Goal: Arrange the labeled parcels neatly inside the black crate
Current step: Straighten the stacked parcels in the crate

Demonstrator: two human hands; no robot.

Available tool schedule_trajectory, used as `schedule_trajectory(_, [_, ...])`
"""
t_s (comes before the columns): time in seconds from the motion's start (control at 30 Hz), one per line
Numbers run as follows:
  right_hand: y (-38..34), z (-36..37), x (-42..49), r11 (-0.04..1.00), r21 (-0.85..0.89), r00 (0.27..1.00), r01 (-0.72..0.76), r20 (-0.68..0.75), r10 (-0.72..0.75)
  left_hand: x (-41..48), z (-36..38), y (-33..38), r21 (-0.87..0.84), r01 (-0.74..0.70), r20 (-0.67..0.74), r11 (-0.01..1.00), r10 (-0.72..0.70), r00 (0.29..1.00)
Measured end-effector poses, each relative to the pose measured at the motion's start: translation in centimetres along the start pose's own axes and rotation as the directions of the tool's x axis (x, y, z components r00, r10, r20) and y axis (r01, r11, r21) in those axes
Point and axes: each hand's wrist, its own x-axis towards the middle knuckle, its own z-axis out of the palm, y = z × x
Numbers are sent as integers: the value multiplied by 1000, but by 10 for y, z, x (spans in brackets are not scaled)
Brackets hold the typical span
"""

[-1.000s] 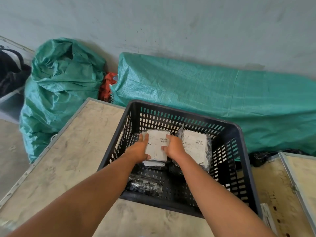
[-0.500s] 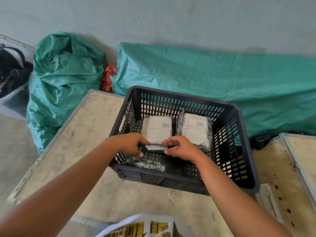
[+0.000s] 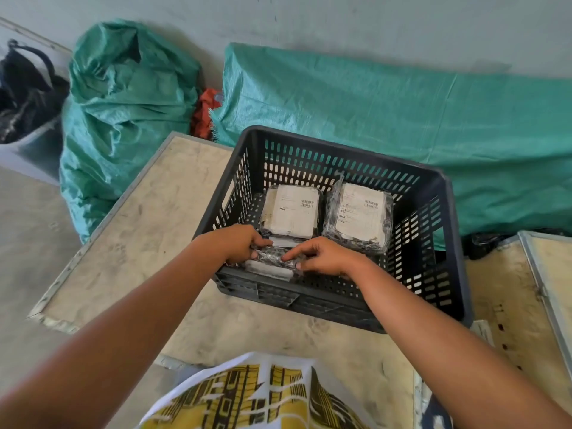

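Note:
A black slotted crate [image 3: 445, 243] stands on a pale wooden table. Two plastic-wrapped parcels with white barcode labels lie flat side by side at its far end, one on the left [image 3: 292, 212] and one on the right [image 3: 360, 218]. Near the front wall lies a third, shiny black-wrapped parcel [image 3: 272, 261], label edge showing. My left hand [image 3: 241, 246] grips its left end and my right hand [image 3: 322, 258] holds its right end, fingers curled on the wrap.
The table [image 3: 148, 230] has metal edging. A second board [image 3: 551, 274] lies to the right. Green tarp bundles [image 3: 123, 119] and a long covered heap [image 3: 402, 119] sit against the wall. A bin with black bags [image 3: 24, 97] is far left.
Both hands left the far-left labeled parcel and drew back to the front of the crate, where they now hold the black-wrapped parcel. The camera pulled back.

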Motion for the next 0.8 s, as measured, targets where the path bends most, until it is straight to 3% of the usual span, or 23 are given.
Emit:
schedule_trajectory(0.2, [-8, 9, 6, 979, -169, 982, 111, -132, -134, 2, 1, 2, -16, 18, -66, 1000, -19, 998])
schedule_trajectory(0.3, [-10, 7, 5, 981, -160, 964, 114, -221, -148, 0, -2, 5, -96, -10, -160, 995, -5, 987])
schedule_trajectory(0.5, [-1, -20, -17, 981, 116, 897, 153, -433, -89, -1, -5, 18, -220, -203, -404, 954, 101, 909])
schedule_trajectory(0.63, [-17, -30, -27, 898, 332, 829, 290, -556, -63, -19, -17, 18, -336, -326, -420, 883, 170, 892])
schedule_trajectory(0.8, [-17, -28, -28, 778, 538, 847, 326, -531, 13, -23, -9, 17, -232, -312, -405, 921, 199, 892])
